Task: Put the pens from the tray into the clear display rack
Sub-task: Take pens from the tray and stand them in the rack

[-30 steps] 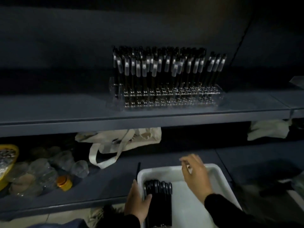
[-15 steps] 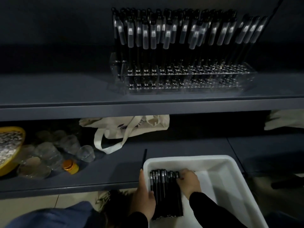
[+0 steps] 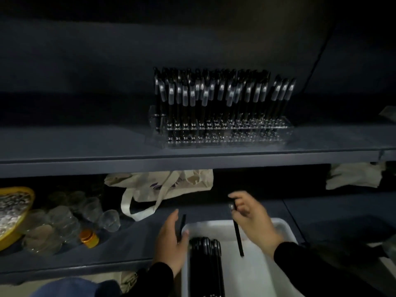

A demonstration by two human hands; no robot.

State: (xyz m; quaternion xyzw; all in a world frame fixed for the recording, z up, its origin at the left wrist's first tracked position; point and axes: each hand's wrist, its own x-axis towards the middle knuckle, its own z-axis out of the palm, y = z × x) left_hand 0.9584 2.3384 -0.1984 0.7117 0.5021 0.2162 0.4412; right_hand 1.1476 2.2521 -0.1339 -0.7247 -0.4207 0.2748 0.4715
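Right hand [image 3: 251,217] raised above the white plastic tray [image 3: 285,227], fingers pinched round the capped upper end of one slim black pen [image 3: 238,232], tip hanging down and clear of the tray floor. Held by the top end, probably so the tip can be lowered straight into a slot. Left hand [image 3: 171,239] pressed against the tray's left rim, thumb hooked over the edge, steadying the tray where it juts over the front of the lower shelf [image 3: 128,249]. Possibly a second dark pen [image 3: 182,225] under those fingers; too dim to say, so grip on it uncertain.

Remaining black pens [image 3: 205,264] lying bundled side by side along the tray's left side, easy to pick one at a time.

Clear acrylic display rack [image 3: 225,133] standing on the upper shelf [image 3: 85,151], well above the tray, already crowded with upright pens, clear caps up. Few free slots apparent, likely toward the right end. Task judged well along, with the lifted pen ready for the trip upward.

Nearby on the lower shelf: cream canvas tote bag [image 3: 162,185], clear plastic cups [image 3: 64,219], yellow bowl [image 3: 15,211].
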